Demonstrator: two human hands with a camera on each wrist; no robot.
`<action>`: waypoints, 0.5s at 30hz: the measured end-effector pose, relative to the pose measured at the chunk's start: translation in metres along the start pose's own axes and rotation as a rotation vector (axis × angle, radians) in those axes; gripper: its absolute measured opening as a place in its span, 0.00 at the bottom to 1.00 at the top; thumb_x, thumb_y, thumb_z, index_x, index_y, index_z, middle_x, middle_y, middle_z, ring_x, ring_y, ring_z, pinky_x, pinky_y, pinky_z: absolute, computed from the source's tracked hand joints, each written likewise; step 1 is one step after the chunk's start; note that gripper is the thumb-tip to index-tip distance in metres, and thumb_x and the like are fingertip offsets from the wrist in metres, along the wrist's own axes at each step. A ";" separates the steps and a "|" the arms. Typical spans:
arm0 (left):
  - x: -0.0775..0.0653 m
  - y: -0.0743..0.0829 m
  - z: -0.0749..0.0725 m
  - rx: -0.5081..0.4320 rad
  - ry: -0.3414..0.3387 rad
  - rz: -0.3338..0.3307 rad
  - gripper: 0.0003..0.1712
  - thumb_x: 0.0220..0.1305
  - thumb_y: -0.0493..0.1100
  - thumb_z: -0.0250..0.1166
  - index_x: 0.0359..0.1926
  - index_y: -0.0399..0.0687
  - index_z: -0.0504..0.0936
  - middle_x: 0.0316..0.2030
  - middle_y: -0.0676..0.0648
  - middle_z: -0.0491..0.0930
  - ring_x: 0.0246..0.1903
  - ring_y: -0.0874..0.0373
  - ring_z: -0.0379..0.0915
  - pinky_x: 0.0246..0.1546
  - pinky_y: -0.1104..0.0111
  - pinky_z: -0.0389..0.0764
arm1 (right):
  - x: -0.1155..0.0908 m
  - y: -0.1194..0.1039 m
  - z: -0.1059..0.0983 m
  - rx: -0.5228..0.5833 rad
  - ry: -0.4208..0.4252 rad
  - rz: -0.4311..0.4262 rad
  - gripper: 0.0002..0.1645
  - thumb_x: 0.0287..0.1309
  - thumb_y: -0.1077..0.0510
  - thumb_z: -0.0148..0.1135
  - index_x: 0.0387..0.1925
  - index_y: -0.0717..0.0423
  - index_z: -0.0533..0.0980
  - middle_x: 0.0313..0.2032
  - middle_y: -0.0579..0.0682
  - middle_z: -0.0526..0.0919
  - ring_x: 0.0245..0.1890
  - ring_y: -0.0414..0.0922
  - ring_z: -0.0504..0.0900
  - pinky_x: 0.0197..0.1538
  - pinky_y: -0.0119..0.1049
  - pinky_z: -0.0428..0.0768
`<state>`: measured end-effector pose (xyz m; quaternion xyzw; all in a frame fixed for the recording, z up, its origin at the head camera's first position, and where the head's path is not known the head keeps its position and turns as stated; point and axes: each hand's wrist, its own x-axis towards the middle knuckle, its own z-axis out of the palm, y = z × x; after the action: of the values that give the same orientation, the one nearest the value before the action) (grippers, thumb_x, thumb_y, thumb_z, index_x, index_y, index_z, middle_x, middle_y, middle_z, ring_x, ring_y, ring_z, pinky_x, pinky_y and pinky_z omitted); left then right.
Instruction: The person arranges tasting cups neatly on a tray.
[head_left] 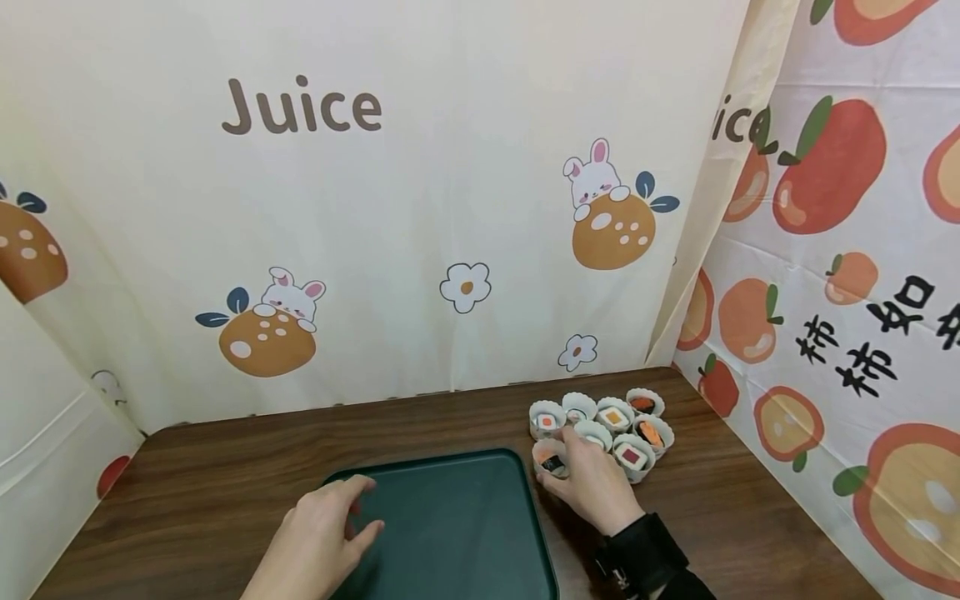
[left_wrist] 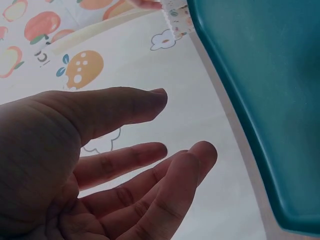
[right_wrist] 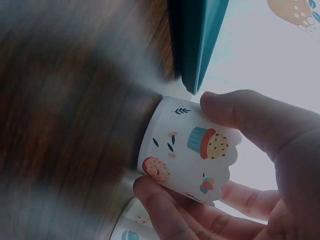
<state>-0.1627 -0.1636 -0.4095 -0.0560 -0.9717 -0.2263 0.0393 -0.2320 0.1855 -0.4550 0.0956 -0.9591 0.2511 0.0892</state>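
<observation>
My right hand (head_left: pixel 600 483) grips a white paper baking cup (right_wrist: pixel 187 150) printed with cupcakes and a donut, thumb on one side and fingers on the other. In the head view this cup (head_left: pixel 546 450) holds a piece of sushi with a dark band and stands at the near left of a cluster. Several more scalloped cups with sushi (head_left: pixel 630 454) stand right beside it. Over the left part of a dark green tray (head_left: pixel 450 517), my left hand (head_left: pixel 318 533) hovers with fingers loosely bent and nothing between them; the left wrist view shows the gap between thumb and fingers.
The wooden table (head_left: pixel 247 467) carries the tray, whose right rim runs just left of the cups. A printed curtain (head_left: pixel 465 192) hangs along the table's back edge. Another fruit-patterned cloth (head_left: pixel 817 350) borders the right side.
</observation>
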 end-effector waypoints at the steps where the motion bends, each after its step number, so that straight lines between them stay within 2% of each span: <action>1: 0.000 0.000 0.000 0.000 0.003 0.001 0.25 0.56 0.45 0.84 0.54 0.51 0.87 0.30 0.57 0.80 0.24 0.67 0.70 0.26 0.71 0.74 | 0.000 0.000 -0.001 -0.004 0.003 0.000 0.27 0.57 0.53 0.82 0.54 0.55 0.78 0.32 0.49 0.85 0.24 0.38 0.75 0.29 0.36 0.72; 8: -0.001 0.000 -0.002 -0.007 0.026 0.017 0.33 0.55 0.43 0.85 0.61 0.51 0.84 0.31 0.57 0.80 0.27 0.67 0.73 0.24 0.71 0.73 | 0.000 -0.002 -0.008 -0.061 0.049 -0.014 0.31 0.56 0.50 0.83 0.55 0.56 0.78 0.36 0.52 0.87 0.27 0.41 0.80 0.29 0.38 0.74; 15: -0.003 0.001 -0.003 -0.017 0.048 0.033 0.39 0.53 0.42 0.85 0.66 0.52 0.81 0.32 0.56 0.78 0.29 0.66 0.76 0.24 0.72 0.72 | 0.000 -0.008 -0.016 -0.058 0.036 -0.015 0.35 0.57 0.49 0.81 0.60 0.61 0.77 0.44 0.56 0.89 0.33 0.44 0.84 0.32 0.39 0.77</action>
<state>-0.1596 -0.1641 -0.4068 -0.0670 -0.9674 -0.2351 0.0659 -0.2282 0.1868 -0.4380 0.0955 -0.9635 0.2241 0.1111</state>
